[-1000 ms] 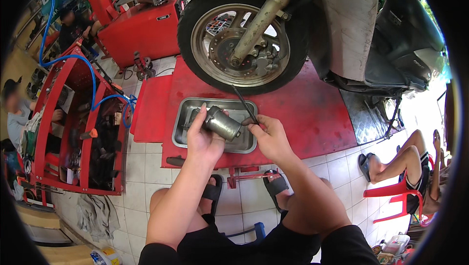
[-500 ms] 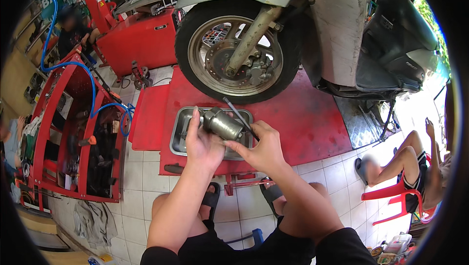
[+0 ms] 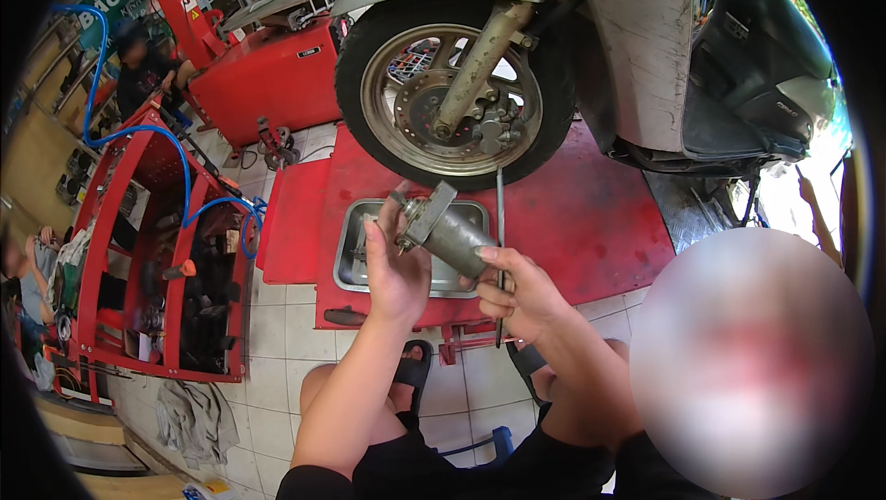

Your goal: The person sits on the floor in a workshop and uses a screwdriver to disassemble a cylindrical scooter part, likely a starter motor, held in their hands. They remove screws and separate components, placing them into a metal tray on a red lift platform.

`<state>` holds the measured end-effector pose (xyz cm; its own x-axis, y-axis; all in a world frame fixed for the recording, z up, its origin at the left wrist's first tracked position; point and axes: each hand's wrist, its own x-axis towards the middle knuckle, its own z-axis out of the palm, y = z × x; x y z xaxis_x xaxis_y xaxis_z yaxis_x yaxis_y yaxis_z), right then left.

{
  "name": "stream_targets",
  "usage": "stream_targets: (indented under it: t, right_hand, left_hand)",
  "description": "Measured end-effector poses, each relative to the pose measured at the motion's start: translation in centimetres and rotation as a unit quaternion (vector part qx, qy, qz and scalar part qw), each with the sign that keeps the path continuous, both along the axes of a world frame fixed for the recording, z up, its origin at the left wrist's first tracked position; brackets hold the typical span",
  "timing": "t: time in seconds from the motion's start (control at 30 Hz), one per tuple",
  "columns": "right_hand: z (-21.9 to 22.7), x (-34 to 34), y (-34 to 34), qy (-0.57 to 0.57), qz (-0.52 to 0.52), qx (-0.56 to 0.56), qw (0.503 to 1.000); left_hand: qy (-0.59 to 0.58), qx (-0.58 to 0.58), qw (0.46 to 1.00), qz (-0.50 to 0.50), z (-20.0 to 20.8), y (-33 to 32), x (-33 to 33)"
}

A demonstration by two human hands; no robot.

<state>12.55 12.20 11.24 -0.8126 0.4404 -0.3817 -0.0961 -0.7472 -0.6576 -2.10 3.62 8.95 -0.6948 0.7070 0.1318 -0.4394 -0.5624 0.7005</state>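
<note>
Above a metal tray (image 3: pixel 339 255) I hold a grey metal cylinder (image 3: pixel 459 244) with a blocky flange at its upper left end, like a small starter motor. My left hand (image 3: pixel 399 274) is curled around the flanged end, its thumb up. At the lower right end, my right hand (image 3: pixel 521 292) pinches the cylinder with its thumb on top. A thin rod (image 3: pixel 501 214), pale above and dark below, stands nearly upright in the same right hand. Its kind is unclear. Parts lying in the tray are mostly covered by my hands and the cylinder.
Beyond the tray, a scooter's front wheel (image 3: pixel 443 168) stands on a red lift platform (image 3: pixel 591 232). A red tool cart (image 3: pixel 171 251) with a blue air hose (image 3: pixel 185 182) is at the left. One person sits at the back left; a blurred patch hides the lower right.
The cylinder has turned in my hands, bringing its flange into view on the upper left. The rod has swung from slanted to nearly upright, and my right hand has moved slightly right and down.
</note>
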Motion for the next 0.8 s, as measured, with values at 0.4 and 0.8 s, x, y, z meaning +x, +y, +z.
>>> stream_targets:
  t: [0.4, 0.8]
  right_hand:
    - [-3.9, -0.8, 0.3, 0.0, 0.018, -0.109, 0.994]
    - [-4.8, -1.7, -0.2, -0.014, 0.021, -0.056, 0.998]
  left_hand:
    - [-0.041, 0.081, 0.987, -0.135, -1.4, 2.5, 0.4]
    - [-0.113, 0.049, 0.985, -0.124, -1.5, 2.3, 0.4]
